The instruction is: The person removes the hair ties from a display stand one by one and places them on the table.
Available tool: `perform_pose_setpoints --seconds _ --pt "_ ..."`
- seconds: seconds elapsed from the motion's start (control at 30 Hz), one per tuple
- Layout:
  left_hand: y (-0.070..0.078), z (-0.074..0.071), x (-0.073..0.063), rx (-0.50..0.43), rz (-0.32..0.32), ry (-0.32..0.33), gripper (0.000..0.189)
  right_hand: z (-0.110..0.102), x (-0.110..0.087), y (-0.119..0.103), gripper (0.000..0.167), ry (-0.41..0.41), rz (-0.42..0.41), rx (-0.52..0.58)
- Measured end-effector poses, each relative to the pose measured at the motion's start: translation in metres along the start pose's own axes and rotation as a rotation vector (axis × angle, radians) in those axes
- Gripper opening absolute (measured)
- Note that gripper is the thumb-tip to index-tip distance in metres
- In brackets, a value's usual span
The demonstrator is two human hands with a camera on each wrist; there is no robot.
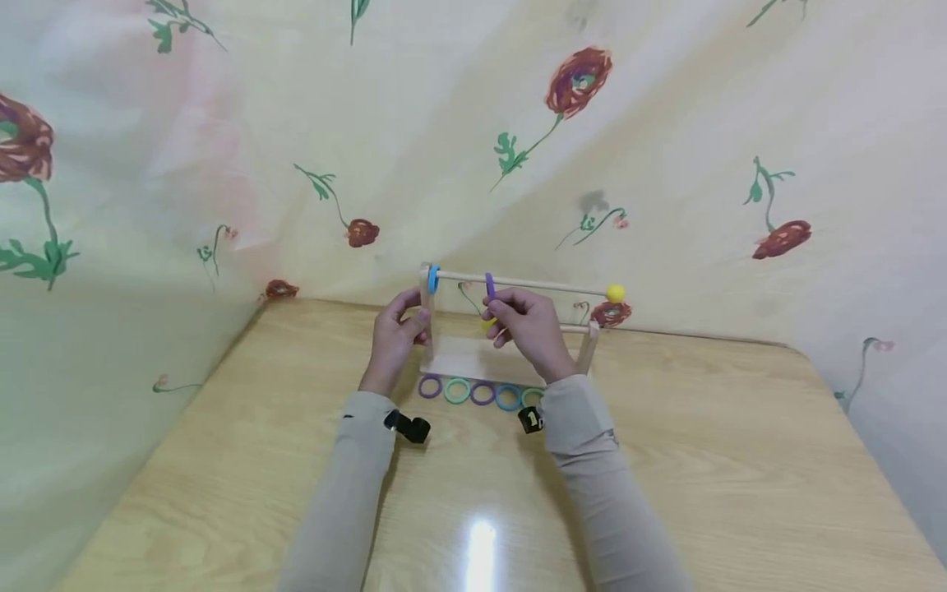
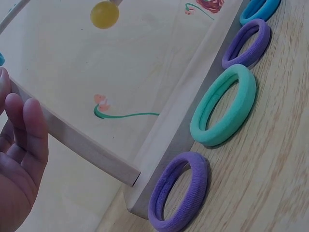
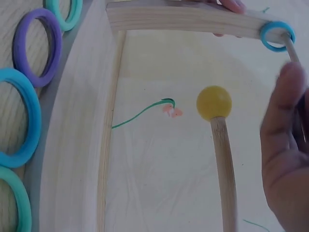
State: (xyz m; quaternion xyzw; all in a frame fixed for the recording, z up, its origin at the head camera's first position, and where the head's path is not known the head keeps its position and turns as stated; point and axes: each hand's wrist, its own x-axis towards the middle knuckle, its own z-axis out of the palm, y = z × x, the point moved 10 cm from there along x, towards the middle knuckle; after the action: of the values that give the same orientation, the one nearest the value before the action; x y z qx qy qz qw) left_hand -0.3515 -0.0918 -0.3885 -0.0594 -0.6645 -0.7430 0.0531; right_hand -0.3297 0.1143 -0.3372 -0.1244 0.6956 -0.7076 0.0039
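Note:
A wooden stand [image 1: 462,358] carries two rods tipped with yellow balls. My left hand [image 1: 392,339] grips its left post [image 3: 188,18], thumb on the near side. A blue hair tie [image 1: 433,280] hangs on the upper rod [image 1: 551,285] against that post. With thumb and fingers, my right hand [image 1: 531,327] pinches a purple hair tie [image 1: 490,284] at the upper rod, partway along from the left. In the right wrist view, my hand hides most of this tie. The lower rod [image 3: 224,169] ends in a yellow ball [image 3: 214,103] near my right fingers.
Along the stand's front edge lies a row of hair ties on the wooden table [image 1: 244,460]: purple [image 2: 200,191], mint green [image 2: 247,99], purple [image 3: 20,48], blue [image 3: 34,118] and another mint green [image 3: 23,203]. Flowered cloth [image 1: 459,164] hangs close behind the stand.

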Motion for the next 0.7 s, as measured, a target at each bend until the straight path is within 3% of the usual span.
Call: perform_pose_setpoints --seconds 0.13,0.33,0.57,0.7 --pt "0.001 0.002 0.003 0.002 0.002 -0.007 0.038 -0.015 -0.001 -0.003 0.015 0.139 -0.028 0.002" --pt "0.003 0.004 0.004 -0.005 0.013 0.002 0.039 -0.044 -0.012 -0.010 0.017 0.318 -0.072 -0.084" --pt "0.003 0.002 0.002 -0.003 0.015 -0.001 0.041 -0.078 -0.033 -0.022 0.019 0.444 -0.168 -0.084" --pt "0.001 0.001 0.002 -0.004 0.010 0.000 0.042 -0.101 -0.044 -0.025 0.018 0.517 -0.160 -0.085"
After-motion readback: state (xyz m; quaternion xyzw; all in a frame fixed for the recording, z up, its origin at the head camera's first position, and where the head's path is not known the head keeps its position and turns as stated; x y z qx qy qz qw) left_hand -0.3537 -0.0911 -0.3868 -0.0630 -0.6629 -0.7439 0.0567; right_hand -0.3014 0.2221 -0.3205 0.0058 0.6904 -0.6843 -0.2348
